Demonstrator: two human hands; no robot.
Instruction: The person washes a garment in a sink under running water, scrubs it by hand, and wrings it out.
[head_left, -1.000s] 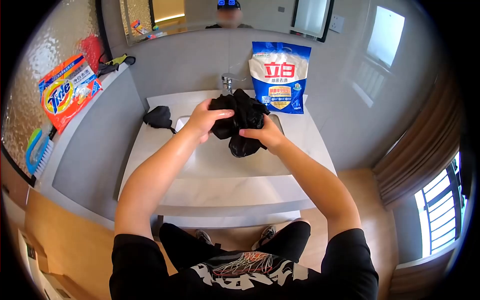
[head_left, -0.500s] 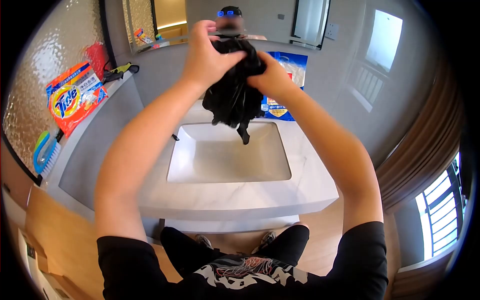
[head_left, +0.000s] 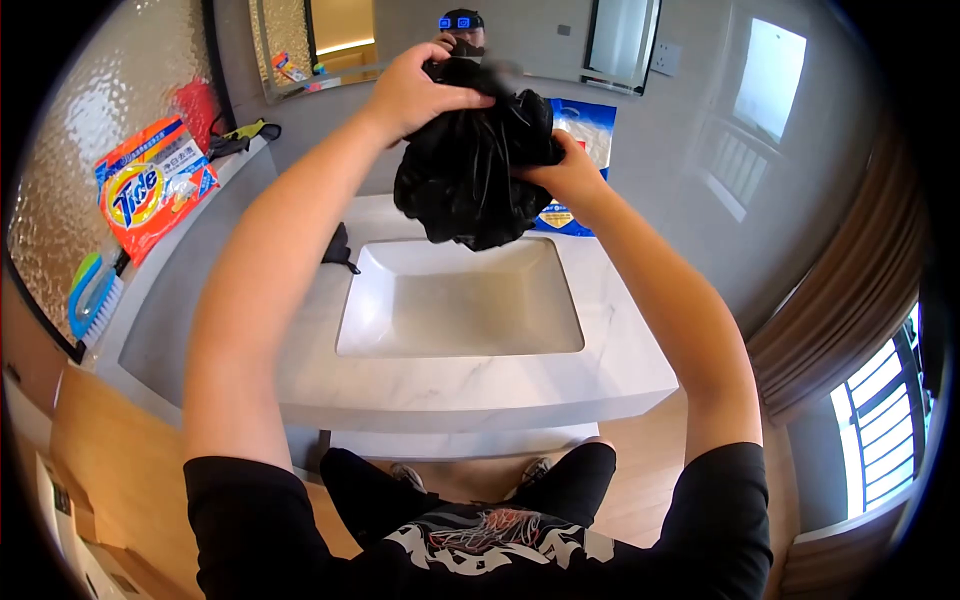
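A shiny, crumpled black plastic bag [head_left: 470, 180] hangs bunched between both hands above the back edge of the white sink [head_left: 465, 310]. My left hand [head_left: 422, 92] grips its gathered top, thumb pointing right across the folds. Lower down, my right hand [head_left: 568, 168] is closed on the bag's right side, with its fingers partly hidden behind the black folds. A small black item [head_left: 340, 248] lies on the counter left of the basin; its kind is unclear. Behind the right hand stands a blue and white packet [head_left: 590, 130], partly covered.
On the left ledge are an orange Tide detergent bag [head_left: 150, 185], a blue and green scrub brush [head_left: 95, 300], and a dark and yellow-green item [head_left: 240, 137]. The marble counter [head_left: 470, 385] surrounds the sink. A mirror [head_left: 540, 40] hangs behind; a brown curtain [head_left: 850, 290] is at right.
The black bag has spread wider and its lower end has risen. My right hand has moved right and slightly down. More of the black item on the counter now shows.
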